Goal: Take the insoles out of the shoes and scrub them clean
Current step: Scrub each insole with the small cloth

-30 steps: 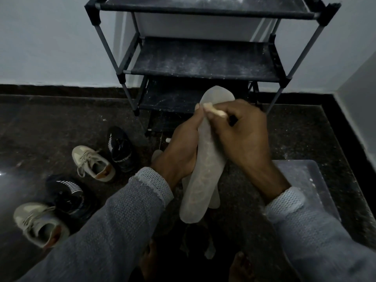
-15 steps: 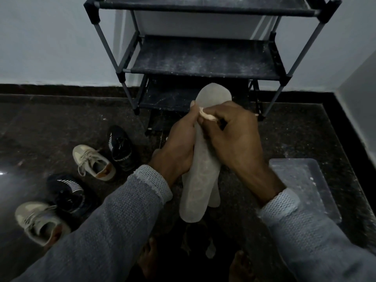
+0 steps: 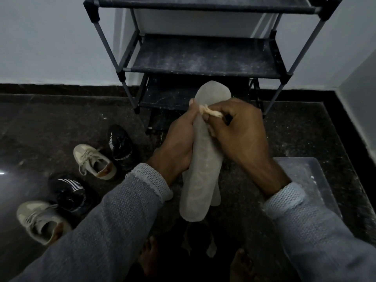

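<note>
One insole [image 3: 200, 176] is out, gripped by the left hand [image 3: 177, 147] and rubbed with a cloth [image 3: 209, 111] pinched in the right hand [image 3: 242, 137] (four shoes [image 3: 94, 162] wait nearby).

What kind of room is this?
Probably a home entryway or shoe corner: a black metal-framed shoe rack stands against the white wall, and beige lace-up sneakers and black striped shoes sit on the dark speckled stone floor.

The second insole [image 3: 216, 197] is mostly hidden behind the front insole [image 3: 200, 176] — the rack [image 3: 203, 58] top is cropped.
</note>
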Motion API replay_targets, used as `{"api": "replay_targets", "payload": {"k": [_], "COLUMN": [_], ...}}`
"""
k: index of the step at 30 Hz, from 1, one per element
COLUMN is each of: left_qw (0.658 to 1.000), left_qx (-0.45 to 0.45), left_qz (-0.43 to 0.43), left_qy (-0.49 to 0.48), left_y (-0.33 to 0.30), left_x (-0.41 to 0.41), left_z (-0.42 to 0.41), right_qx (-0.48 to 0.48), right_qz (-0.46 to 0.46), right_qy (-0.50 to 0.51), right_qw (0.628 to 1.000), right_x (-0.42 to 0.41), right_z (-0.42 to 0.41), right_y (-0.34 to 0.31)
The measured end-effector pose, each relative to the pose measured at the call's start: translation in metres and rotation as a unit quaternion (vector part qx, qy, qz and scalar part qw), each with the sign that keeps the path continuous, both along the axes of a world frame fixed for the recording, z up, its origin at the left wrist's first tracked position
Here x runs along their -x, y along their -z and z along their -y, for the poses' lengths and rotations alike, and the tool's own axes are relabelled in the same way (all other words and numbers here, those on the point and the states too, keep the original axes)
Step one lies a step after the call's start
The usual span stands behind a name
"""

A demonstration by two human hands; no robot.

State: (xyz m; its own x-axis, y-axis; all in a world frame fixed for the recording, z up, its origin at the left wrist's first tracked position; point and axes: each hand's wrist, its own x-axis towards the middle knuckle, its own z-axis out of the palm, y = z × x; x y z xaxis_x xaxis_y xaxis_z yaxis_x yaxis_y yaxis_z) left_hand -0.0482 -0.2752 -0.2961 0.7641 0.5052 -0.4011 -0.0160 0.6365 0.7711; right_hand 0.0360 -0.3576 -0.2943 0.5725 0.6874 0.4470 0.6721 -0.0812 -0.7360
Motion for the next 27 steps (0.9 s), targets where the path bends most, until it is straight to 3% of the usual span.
{"api": "replay_targets", "payload": {"k": [4, 10, 18, 24, 27], "left_qw": [1.0, 0.999, 0.999, 0.998, 0.998], "left_qx": [-0.009, 0.014, 0.004, 0.046, 0.042], "left_qz": [-0.017, -0.015, -0.019, 0.012, 0.002], "left_qy": [-0.008, -0.032, -0.035, -0.038, -0.04], "left_y": [-0.001, -0.004, -0.005, -0.007, -0.005], "left_x": [0.0, 0.003, 0.003, 0.006, 0.006], "left_z": [0.0, -0.004, -0.005, -0.009, -0.009], "right_qx": [0.009, 0.005, -0.001, -0.005, -0.011], "right_qz": [-0.024, 0.015, -0.032, -0.013, -0.01], "right_qy": [0.069, -0.038, 0.062, -0.005, 0.029], "right_qw": [0.997, 0.999, 0.998, 1.0, 0.999], "right_x": [-0.021, 0.012, -0.017, 0.02, 0.008], "right_z": [0.006, -0.001, 0.008, -0.001, 0.001], "right_y": [0.006, 0.003, 0.012, 0.008, 0.011]}}
